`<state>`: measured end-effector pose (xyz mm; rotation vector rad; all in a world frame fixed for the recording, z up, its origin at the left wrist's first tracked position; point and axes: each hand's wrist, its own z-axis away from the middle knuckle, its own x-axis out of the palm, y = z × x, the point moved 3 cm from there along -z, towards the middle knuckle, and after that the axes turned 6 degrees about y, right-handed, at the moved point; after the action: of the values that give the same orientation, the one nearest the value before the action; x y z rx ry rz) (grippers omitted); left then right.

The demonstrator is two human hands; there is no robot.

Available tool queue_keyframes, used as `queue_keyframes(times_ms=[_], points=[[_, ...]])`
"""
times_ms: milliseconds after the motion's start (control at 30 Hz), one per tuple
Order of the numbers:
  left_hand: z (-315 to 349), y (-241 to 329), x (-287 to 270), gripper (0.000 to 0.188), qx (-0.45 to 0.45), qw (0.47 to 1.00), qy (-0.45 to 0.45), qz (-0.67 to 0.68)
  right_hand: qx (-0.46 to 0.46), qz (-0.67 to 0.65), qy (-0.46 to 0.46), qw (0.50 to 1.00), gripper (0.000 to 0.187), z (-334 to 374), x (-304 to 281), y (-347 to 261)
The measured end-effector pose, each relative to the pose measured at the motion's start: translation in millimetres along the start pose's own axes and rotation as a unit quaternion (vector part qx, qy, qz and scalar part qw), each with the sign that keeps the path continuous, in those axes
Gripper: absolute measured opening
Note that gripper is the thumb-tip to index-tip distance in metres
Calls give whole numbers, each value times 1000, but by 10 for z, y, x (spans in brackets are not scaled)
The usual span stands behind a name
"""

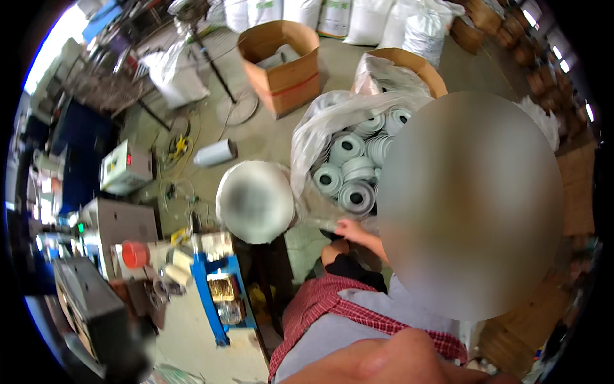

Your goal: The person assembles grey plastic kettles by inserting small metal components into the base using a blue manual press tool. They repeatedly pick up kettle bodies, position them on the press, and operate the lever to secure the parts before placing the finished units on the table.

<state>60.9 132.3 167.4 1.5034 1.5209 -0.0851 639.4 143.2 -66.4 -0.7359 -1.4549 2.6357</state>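
Observation:
A small bare hand (352, 231) is at the near edge of the clear plastic liner (311, 144). Its arm disappears behind a large blurred oval at the right, so I cannot tell for sure whose it is; it seems to be another person's. Its fingers look bent, and nothing can be made out in them. Inside the liner lie several pale grey ribbed round parts (356, 196) with dark centre holes. Bare skin of an arm (345, 365) fills the lower edge, close up, over a red checked garment (307, 307) and grey cloth. Neither of my hands shows plainly.
A white bucket (289, 208) stands left of the liner, with a grey cylinder (215, 153) on the floor beyond. Farther back are a cardboard box (281, 83), a stand (220, 70) and white sacks (368, 22). A workbench (192, 326) with a blue frame (206, 288) is at the left.

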Motion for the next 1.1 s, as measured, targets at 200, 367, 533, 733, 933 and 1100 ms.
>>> queue_keyframes(times_ms=[200, 367, 533, 733, 933, 1100], points=[[1346, 2572, 3003, 38, 243, 800, -523, 164, -83, 88, 329, 937, 53, -2250, -2782, 129], [2989, 4773, 5197, 38, 410, 627, -613, 250, -4, 118, 461, 880, 56, -3299, -4186, 704], [2787, 6106, 6492, 49, 410, 717, -557, 87, 18, 200, 417, 887, 56, -3287, -5062, 1169], [2340, 6781, 8117, 66, 370, 724, -564, 141, 33, -23, 236, 971, 53, -3826, -4988, 1003], [2891, 6504, 8967, 69, 138, 587, -797, 38, 183, -432, 101, 878, 48, -4143, -5020, 1528], [3153, 6068, 9084, 46, 361, 483, -762, 236, 303, -437, 54, 845, 48, -3999, -4923, 1962]])
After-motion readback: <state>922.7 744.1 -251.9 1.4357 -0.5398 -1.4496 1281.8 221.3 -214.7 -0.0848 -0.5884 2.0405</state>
